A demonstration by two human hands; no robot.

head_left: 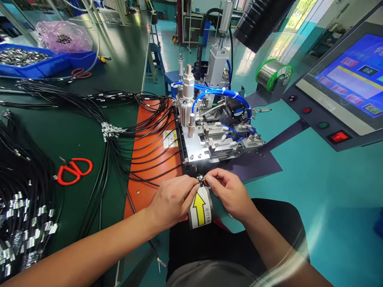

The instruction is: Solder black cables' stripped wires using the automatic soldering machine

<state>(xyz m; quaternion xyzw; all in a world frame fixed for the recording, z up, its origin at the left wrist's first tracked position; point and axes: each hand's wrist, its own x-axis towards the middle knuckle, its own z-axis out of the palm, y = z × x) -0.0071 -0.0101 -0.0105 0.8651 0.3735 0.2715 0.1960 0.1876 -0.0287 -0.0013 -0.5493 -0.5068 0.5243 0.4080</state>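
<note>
In front of the machine (pixel 206 139), both my hands are pinched close together at a black cable end with thin wires (pixel 204 182), one of them red. My left hand (pixel 176 195) is closed on the cable, its thumb and index finger nearly at the tip. With thumb and forefinger, my right hand (pixel 229 192) grips the thin wires from the other side. Just below is a white label with a yellow arrow (pixel 200 209). Several black cables (pixel 155 157) run across the orange plate (pixel 145 195) into the machine's left side. Fingers hide part of the cable end.
Red-handled scissors (pixel 73 171) lie on the green table (pixel 80 135) beside bundled cables with metal ends (pixel 26 223). A blue tray (pixel 38 69) of small metal parts stands farther back. To the right are a solder spool (pixel 271 73) and a control panel (pixel 341 95); a black tube (pixel 260 24) hangs overhead.
</note>
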